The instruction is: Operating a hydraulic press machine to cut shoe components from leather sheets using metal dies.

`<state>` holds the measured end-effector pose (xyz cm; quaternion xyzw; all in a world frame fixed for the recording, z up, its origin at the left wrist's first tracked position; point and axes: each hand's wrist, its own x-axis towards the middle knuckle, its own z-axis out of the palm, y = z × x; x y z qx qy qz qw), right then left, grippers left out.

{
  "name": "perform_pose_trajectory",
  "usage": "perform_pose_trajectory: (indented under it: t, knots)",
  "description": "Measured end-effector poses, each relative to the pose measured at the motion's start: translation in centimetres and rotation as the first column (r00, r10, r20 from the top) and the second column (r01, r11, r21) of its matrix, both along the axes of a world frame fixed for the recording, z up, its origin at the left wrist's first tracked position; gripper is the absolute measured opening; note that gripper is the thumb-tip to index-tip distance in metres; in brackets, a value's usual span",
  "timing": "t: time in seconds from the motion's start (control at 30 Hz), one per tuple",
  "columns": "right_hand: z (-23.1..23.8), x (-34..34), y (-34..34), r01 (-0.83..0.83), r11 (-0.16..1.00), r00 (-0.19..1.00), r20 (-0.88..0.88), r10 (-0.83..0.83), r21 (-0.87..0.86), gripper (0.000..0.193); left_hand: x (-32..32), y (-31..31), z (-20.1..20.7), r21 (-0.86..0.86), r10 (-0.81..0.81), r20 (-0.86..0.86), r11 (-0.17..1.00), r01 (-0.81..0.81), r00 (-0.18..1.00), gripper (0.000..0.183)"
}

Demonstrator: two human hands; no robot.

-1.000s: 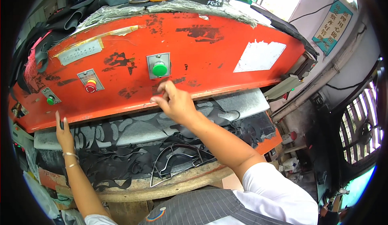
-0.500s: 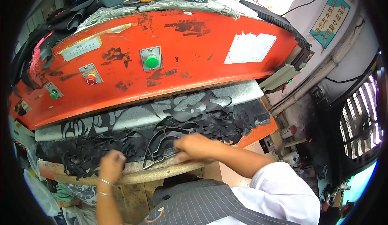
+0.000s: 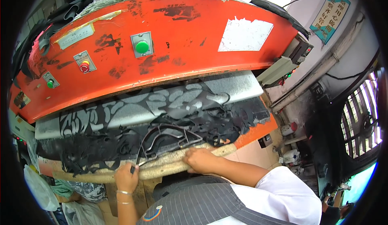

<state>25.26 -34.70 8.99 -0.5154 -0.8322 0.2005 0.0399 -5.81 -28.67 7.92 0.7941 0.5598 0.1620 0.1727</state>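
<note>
1. My left hand [image 3: 126, 177] is resting by the pale front rail [image 3: 161, 169], a small dark bit showing at its fingertips; I cannot tell whether it is gripping anything.
2. My right hand [image 3: 199, 160] is resting at the rail too, fingers bent; whether they are clamping it, I cannot tell.
3. Just beyond and between my hands, the curved metal frame [image 3: 165, 136] is lying among dark scraps [image 3: 109, 142].
4. I am judging this step to be handling the frame; the next move is probably calling for a secure hold on its thin bars, free of scraps.
5. Farther out, the pale board [image 3: 234, 87] is carrying cut-out dark sheet [image 3: 139, 106] below the red machine [image 3: 190, 57].
</note>
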Motion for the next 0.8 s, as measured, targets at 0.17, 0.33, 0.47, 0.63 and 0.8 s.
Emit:
perform_pose_trajectory:
  t: [0.17, 0.33, 0.47, 0.63, 0.8]
  knots:
    - [4.5, 9.0, 9.7, 0.295, 0.956, 0.93, -0.231, -0.286, 0.006, 0.038, -1.5, 4.8, 4.5, -0.531, -0.013, 0.13, 0.843, 0.08, 0.991, 0.027]
    - [-1.5, 16.5, 20.6, 0.597, 0.725, 0.802, -0.23, -0.552, 0.344, 0.051, 8.4, 13.7, 7.3, -0.34, -0.151, 0.382, 0.894, 0.291, 0.912, 0.024]
    - [-4.7, 17.2, 22.8, 0.603, 0.729, 0.797, -0.291, -0.529, 0.325, 0.042, 19.0, 19.0, 3.9, -0.145, -0.387, 0.379, 0.873, 0.466, 0.841, 0.021]
    - [-5.2, 16.9, 24.1, 0.577, 0.699, 0.813, -0.383, -0.439, 0.423, 0.039, 26.7, 22.7, -1.8, 0.123, -0.413, 0.308, 0.91, 0.395, 0.857, 0.023]
    - [-5.8, 17.8, 23.3, 0.588, 0.67, 0.807, -0.391, -0.443, 0.453, 0.04, 28.3, 22.2, -4.1, 0.08, -0.476, 0.146, 0.879, 0.469, 0.867, 0.024]
